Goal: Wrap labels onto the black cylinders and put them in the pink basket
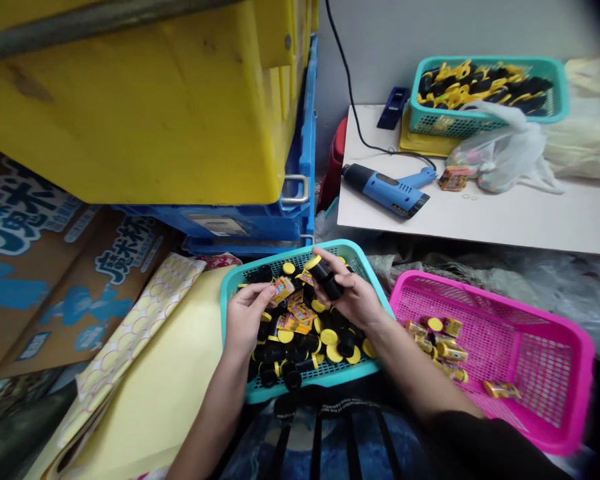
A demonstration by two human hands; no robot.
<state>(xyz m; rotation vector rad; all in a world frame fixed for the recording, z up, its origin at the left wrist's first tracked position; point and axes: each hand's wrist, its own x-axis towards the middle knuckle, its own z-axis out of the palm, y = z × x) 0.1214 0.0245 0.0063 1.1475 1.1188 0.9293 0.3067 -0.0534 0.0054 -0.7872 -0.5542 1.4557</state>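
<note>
My left hand [245, 317] pinches a small orange printed label [283, 289] between thumb and fingers. In my right hand [357, 300] is a small black bottle [329, 279] with a yellow cap, tilted, its cap end toward the label. The two are close but apart. Both hands are over a teal basket [224, 320] on my lap. Black bottles [270, 352] with yellow caps fill it, some loose yellow caps or cap tops showing. A small heap of similar printed labels [299, 317] lies on top of them.
Right of me, a pink basket [583, 373] holds several wrapped bottles [450, 352]. A blue heat gun [387, 190] lies on the white table [505, 223], near a filled teal basket [490, 120] and plastic bag [515, 150]. Yellow [155, 133] and blue crates [250, 223] stand front-left.
</note>
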